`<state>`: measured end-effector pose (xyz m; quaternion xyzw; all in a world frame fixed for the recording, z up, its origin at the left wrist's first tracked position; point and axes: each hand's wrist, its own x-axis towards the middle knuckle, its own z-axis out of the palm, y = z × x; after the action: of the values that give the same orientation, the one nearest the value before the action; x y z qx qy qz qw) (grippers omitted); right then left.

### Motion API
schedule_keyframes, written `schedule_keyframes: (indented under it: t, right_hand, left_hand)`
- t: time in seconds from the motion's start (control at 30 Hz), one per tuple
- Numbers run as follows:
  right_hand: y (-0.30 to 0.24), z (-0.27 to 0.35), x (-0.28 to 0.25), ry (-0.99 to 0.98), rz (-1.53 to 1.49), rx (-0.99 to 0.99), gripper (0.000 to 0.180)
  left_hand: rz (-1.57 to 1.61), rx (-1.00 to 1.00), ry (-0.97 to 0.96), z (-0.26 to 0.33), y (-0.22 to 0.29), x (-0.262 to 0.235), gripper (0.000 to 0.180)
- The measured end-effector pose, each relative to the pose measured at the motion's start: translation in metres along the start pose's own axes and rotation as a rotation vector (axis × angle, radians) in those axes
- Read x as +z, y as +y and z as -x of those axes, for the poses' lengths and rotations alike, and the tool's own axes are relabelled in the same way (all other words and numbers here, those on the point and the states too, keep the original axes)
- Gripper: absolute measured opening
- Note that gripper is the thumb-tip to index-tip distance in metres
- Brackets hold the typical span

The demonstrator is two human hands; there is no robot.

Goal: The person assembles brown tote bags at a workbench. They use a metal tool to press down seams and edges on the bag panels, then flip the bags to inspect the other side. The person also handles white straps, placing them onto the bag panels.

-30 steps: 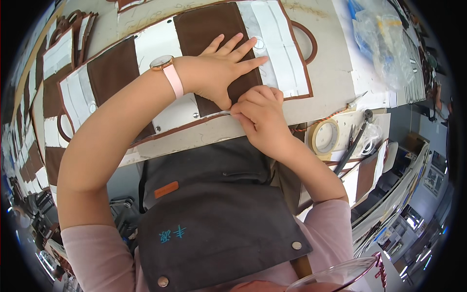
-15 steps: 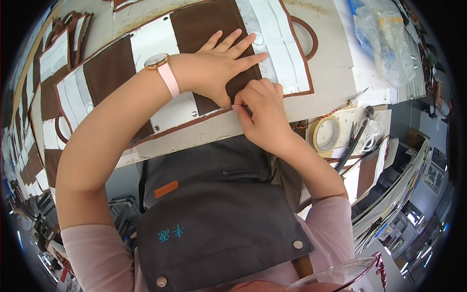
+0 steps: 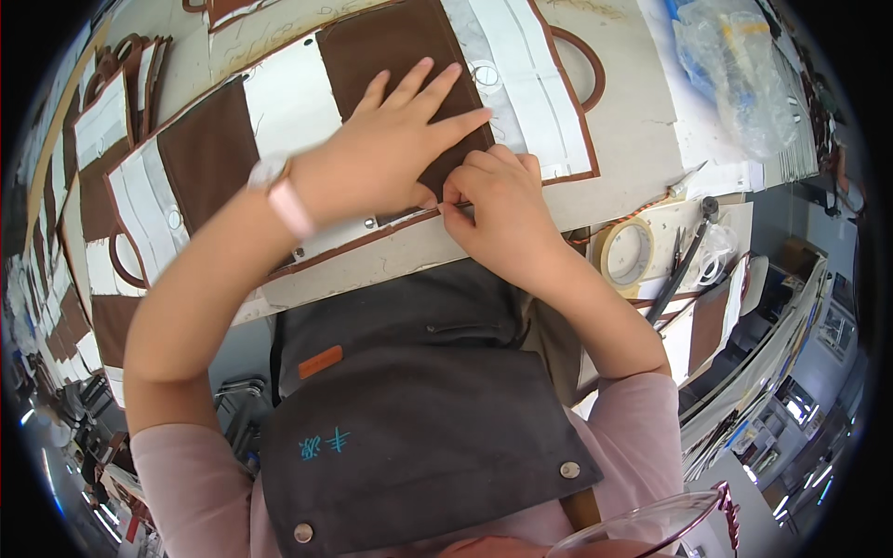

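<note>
Left hand spreads wide over the brown-and-white bag panel, which lies flat on the tabletop. Right hand pinches at its near edge — narrow grip, contents hidden.

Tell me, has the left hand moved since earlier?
Yes: the left hand has shifted left and slightly down the picture, judged against the tape roll.

Left hand palm-down on the striped panel, fingers spread — right hand pinching its near edge, right by the left thumb. Panel's on the desk, brown handle at each end — tape roll and plastic bag off right.
</note>
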<state>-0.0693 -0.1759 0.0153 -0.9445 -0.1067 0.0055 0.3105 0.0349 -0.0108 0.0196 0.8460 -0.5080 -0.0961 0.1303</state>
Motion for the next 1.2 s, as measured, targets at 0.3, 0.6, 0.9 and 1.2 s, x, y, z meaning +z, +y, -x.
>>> schedule_keyframes:
  t: [0.3, 0.6, 0.9, 1.2]
  right_hand:
    - [0.000, 0.000, 0.001, 0.000, 0.025, -0.009, 0.010]
    - [0.004, 0.007, 0.000, 0.033, -0.012, -0.072, 0.014]
    - [0.001, 0.004, -0.004, -0.019, 0.001, -0.061, 0.015]
    - [0.010, 0.008, -0.012, -0.034, -0.049, -0.090, 0.013]
  left_hand:
    - [0.041, 0.006, 0.345, 0.085, 0.048, 0.033, 0.049]
    - [0.133, -0.020, 0.293, 0.078, 0.046, 0.026, 0.036]
    - [-0.083, 0.120, 0.299, 0.075, 0.041, 0.029, 0.036]
    - [-0.082, 0.119, 0.313, 0.077, 0.045, 0.028, 0.038]
